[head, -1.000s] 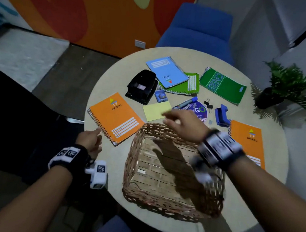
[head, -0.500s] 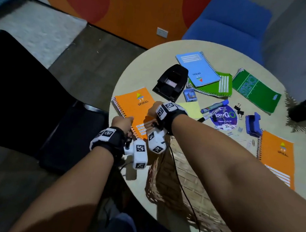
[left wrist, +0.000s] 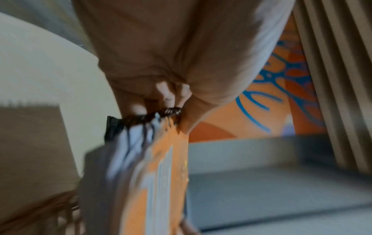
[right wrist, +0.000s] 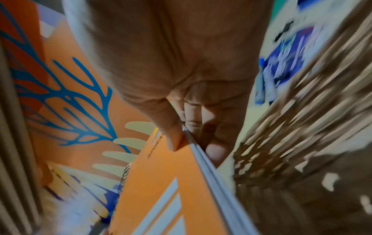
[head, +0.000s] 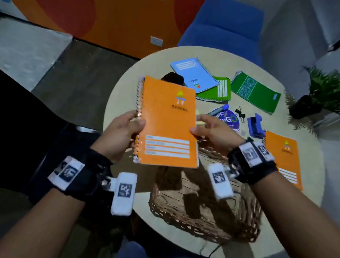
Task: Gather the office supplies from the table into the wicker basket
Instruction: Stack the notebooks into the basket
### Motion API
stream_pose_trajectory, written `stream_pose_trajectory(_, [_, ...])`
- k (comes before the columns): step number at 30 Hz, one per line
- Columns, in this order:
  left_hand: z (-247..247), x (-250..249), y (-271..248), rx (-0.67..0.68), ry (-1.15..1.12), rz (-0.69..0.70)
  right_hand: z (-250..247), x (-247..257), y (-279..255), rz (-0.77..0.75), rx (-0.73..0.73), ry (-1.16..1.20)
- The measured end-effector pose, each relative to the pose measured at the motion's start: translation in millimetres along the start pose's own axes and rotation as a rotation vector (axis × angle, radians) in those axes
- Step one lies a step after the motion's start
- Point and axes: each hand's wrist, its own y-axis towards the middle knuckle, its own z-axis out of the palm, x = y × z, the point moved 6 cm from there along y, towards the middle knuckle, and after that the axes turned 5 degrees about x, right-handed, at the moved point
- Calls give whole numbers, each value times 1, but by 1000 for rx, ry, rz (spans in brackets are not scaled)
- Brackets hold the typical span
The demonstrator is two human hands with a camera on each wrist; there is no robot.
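Both hands hold an orange spiral notebook [head: 168,124] lifted above the table, cover facing me. My left hand [head: 124,129] grips its coiled spine edge [left wrist: 161,114]; my right hand [head: 208,131] pinches the open edge, thumb on the cover [right wrist: 175,139]. The wicker basket [head: 204,222] sits just below and in front of me, near the table's front edge. On the round table [head: 122,96] lie a second orange notebook [head: 283,157], a blue notebook [head: 194,75], a green notebook [head: 219,91], a green steno pad [head: 254,92], a marker [head: 219,110], binder clips [head: 240,114] and a blue stapler [head: 255,126].
A black hole punch [head: 172,76] peeks out behind the held notebook. A blue chair [head: 225,24] stands beyond the table and a potted plant [head: 322,97] to the right. A round purple label [head: 230,120] lies under the marker. A dark seat [head: 22,116] is to my left.
The orange notebook has been picked up from the table's left side and now hangs over the basket, held in both hands. The right hand went from over the basket to the notebook.
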Motion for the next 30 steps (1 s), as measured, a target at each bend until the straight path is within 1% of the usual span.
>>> stream_pose_trajectory(2, [27,22,-8,90,149,-45,-10,-29,-35,24,-61,-114])
stream_pose_trajectory(4, [50,44,-12,160,454,-35,-10,-58,-61,44,-88,-227])
stream_pose_trajectory(5, [58,57,-12,173,604,-47,-8,-71,-69,47,-96,-240])
stream_pose_trajectory(6, [64,68,-12,181,704,-71,-6,-82,-76,50,-114,-269])
stream_pose_trajectory(7, [71,79,-12,199,724,-80,-7,-93,-79,54,-139,-296])
stream_pose_trajectory(9, [87,97,-11,268,716,-88,-11,-119,-78,116,-174,-342])
stream_pose_trajectory(10, [94,105,-11,308,767,-103,-11,-129,-75,153,-177,-343])
stream_pose_trajectory(13, [102,125,-9,417,1001,-272,-11,-150,-59,212,-179,-339])
stream_pose_trajectory(15, [105,127,-7,406,1150,-319,-9,-157,-49,240,-165,-391])
stream_pose_trajectory(17, [110,127,-11,382,1298,-321,-8,-164,-40,266,-145,-445])
stream_pose_trajectory(19, [125,129,-17,396,1424,-317,-10,-167,-37,282,-131,-478])
stream_pose_trajectory(20, [135,131,-19,428,1476,-316,-12,-167,-36,279,-137,-487])
stream_pose_trajectory(21, [144,134,-21,474,1504,-335,-13,-166,-36,277,-141,-485])
stream_pose_trajectory(23, [154,148,-21,565,1533,-421,-16,-166,-39,282,-141,-448])
stream_pose_trajectory(24, [157,152,-20,595,1559,-445,-18,-165,-42,275,-136,-436])
stream_pose_trajectory(25, [160,151,-19,599,1594,-435,-22,-162,-44,263,-120,-455])
stream_pose_trajectory(27, [166,136,-13,532,1622,-364,-37,-150,-56,211,-92,-493])
stream_pose_trajectory(28, [171,122,-10,503,1600,-340,-50,-140,-66,166,-97,-444])
stream_pose_trajectory(30, [184,87,2,445,1480,-256,-90,-120,-93,56,-171,-152])
